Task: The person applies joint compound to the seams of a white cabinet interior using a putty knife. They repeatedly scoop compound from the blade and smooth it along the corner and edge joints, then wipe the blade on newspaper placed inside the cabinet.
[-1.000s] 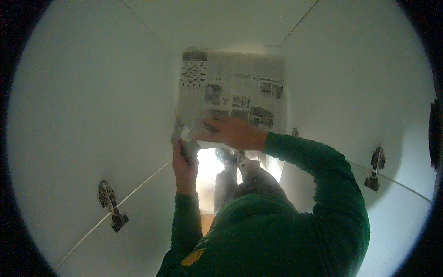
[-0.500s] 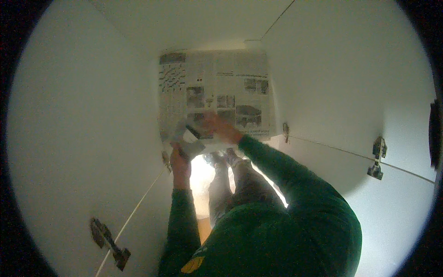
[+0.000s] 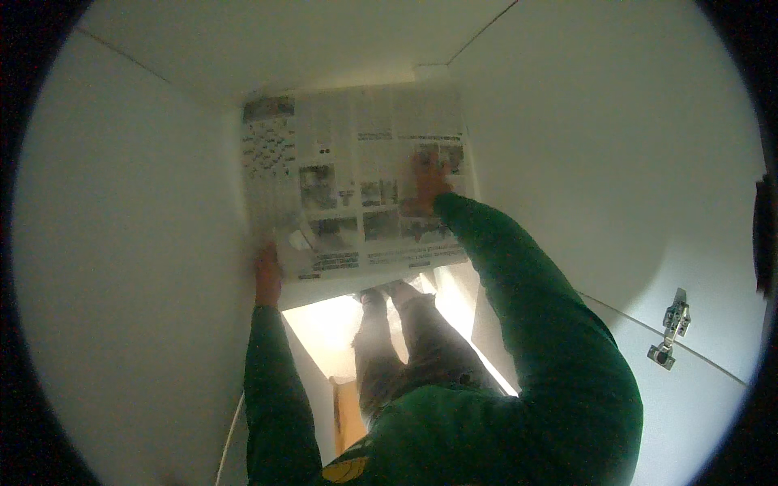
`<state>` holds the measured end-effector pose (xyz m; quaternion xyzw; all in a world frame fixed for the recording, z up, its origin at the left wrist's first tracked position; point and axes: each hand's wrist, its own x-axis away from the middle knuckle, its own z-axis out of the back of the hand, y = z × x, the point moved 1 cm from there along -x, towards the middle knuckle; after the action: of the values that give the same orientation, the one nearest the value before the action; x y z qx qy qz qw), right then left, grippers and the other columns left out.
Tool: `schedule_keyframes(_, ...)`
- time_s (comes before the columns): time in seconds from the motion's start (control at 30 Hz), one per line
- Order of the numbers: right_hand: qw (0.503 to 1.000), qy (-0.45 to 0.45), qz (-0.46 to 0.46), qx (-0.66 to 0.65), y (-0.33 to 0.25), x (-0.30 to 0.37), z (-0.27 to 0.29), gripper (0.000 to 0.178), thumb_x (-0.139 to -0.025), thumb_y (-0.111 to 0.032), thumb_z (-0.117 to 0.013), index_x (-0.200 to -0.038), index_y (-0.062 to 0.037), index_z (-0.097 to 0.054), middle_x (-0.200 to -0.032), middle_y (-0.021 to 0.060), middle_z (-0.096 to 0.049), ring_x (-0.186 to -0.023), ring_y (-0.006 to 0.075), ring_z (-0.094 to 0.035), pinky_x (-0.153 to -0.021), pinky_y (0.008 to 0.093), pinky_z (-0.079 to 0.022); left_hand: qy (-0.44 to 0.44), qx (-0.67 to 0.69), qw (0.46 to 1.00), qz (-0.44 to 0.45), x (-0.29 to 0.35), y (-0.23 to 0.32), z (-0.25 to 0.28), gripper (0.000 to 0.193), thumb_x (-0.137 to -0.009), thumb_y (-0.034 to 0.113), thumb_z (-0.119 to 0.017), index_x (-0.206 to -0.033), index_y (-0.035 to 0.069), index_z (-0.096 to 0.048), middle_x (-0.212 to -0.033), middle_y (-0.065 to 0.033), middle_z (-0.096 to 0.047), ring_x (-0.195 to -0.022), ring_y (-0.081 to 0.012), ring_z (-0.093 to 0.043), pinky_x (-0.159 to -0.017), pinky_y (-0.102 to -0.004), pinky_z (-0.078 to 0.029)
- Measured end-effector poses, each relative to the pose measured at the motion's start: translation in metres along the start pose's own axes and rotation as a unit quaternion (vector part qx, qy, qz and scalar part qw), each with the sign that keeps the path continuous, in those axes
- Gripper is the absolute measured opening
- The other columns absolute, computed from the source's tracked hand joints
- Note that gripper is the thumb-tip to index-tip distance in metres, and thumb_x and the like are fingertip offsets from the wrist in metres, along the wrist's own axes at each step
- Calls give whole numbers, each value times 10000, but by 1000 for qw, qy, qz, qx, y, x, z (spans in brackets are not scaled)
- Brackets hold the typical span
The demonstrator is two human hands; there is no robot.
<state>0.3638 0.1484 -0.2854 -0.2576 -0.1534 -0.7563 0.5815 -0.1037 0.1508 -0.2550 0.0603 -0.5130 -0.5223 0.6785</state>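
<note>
A sheet of newspaper (image 3: 332, 134), printed with text columns and grey pictures, lies spread over the bottom of a white cabinet. My right hand (image 3: 429, 185) rests on its right part with the fingers stretched out over the print. At the sheet's front left corner, beside the cabinet wall, is my left hand (image 3: 267, 274); its fingers are blurred and merge with the paper's edge. A small white patch (image 3: 301, 239) shows on the newspaper not far from that hand.
White cabinet walls rise on the left (image 3: 130, 211) and right (image 3: 583, 154). A metal hinge (image 3: 671, 330) juts out at the right door joint. Bright light comes in below the shelf's front edge, around my legs (image 3: 438, 348).
The folded, lifted front left part of the newspaper now lies down. My left hand has moved left and slightly down to the corner; my right hand has moved right and up over the sheet.
</note>
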Motion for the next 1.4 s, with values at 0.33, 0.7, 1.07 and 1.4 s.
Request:
schedule_keyframes(0.33,998,-29,-39,-45,-17,24,29,1391,-482,-566,-876,-1531,-244,-21,-1548,270,85,-1340,635,31,-956,749,-308,83,-353,895,-260,-43,-119,-5,418,-863,123,-531,-1273,43,-541,-1131,-181,-602,-1075,-330,-551,-923,-447,-431)
schedule_keyframes(0.7,991,61,112,38,13,10,-6,1166,-667,-662,-682,-1491,-23,-161,-1495,266,-234,-1369,461,-184,-1112,626,-22,163,-294,922,-192,-49,-129,-45,373,-853,129,-536,-1219,81,-588,-1049,-134,-642,-942,-340,-598,-816,-469,-464)
schedule_keyframes(1.07,636,-150,185,-733,-232,-62,85,516,-962,-304,-554,-1406,-91,-401,-996,71,-604,-778,170,-617,-708,343,-518,56,-325,939,-99,-33,-55,-25,226,-832,119,-552,-1049,104,-614,-823,-146,-638,-813,-359,-626,-681,-511,-455)
schedule_keyframes(1.4,679,-127,391,-608,-450,-199,80,112,-952,-180,-451,-874,-102,-470,-729,53,-507,-622,154,-462,-537,306,-390,32,-379,919,-104,-28,-96,-35,328,-836,89,-544,-1161,99,-591,-991,-158,-629,-951,-380,-593,-870,-517,-432)
